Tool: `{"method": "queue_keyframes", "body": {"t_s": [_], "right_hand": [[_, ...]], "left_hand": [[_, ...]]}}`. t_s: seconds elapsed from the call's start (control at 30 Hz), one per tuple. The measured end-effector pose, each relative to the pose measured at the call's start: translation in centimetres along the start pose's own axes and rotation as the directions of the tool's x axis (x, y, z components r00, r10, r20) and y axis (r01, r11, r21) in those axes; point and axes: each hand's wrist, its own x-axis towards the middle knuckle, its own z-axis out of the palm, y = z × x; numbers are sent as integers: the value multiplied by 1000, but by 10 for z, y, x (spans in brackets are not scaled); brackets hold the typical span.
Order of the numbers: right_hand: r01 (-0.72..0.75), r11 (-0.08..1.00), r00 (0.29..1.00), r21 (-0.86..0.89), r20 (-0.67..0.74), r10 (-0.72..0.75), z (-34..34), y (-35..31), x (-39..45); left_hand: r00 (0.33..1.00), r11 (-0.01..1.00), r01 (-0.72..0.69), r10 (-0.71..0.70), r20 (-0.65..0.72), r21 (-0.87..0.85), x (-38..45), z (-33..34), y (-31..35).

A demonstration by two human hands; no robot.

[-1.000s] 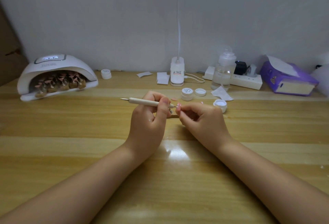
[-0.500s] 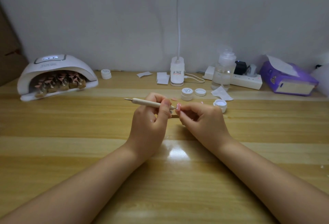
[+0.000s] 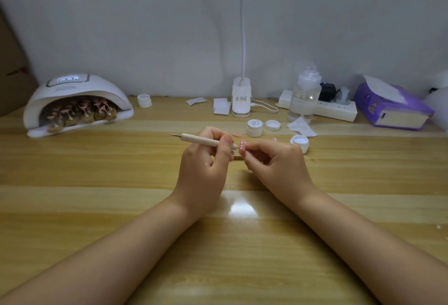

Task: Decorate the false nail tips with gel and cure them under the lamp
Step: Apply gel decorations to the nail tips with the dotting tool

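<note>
Left hand (image 3: 206,159): we grip the stick (image 3: 201,140), tip at the nail.
Right hand (image 3: 274,161): fingertips pinch the pink nail (image 3: 243,145).

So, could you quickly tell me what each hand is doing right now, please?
Left hand: closed, gripping the wooden dotting tool.
Right hand: closed, pinching a pink nail tip at the tool's point.

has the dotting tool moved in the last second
Yes, slightly. The dotting tool in the left hand has slid right: its metal back tip now sits nearer the desk lamp base. Its working end stays at the nail tip.
</note>
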Motion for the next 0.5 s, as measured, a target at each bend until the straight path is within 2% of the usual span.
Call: {"method": "queue_keyframes", "body": {"t_s": [0.5], "right_hand": [[1, 1000, 1000, -25, 16, 0, 0, 3, -1]], "left_hand": [[1000, 1000, -8, 8, -1, 0, 1, 0, 0]]}}
